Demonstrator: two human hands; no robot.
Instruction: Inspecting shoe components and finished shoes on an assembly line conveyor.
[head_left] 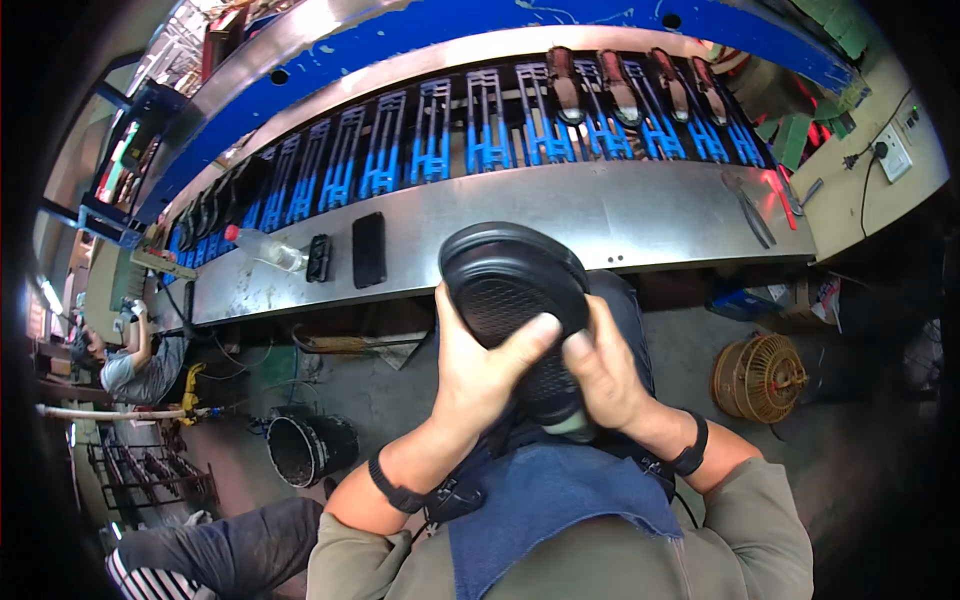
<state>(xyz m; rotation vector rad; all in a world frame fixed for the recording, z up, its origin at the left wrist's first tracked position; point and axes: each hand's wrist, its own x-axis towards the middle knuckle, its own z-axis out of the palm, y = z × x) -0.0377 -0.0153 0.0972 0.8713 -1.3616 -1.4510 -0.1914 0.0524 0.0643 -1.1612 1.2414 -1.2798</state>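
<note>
Over my lap I hold a black shoe, its dark textured sole turned up toward me. My left hand grips one side of it, the thumb pressed on the sole. On the opposite side, my right hand is wrapped round the edge with its thumb near the middle. A pale greenish part shows at the shoe's lower end. Most of the upper is hidden beneath the sole and behind my fingers. A blue denim apron covers my lap.
Ahead runs a metal bench with a black phone, a plastic bottle and pliers. Behind it, blue racks carry several shoes. A black bucket and a round wire-guarded object stand on the floor. Other people are at left.
</note>
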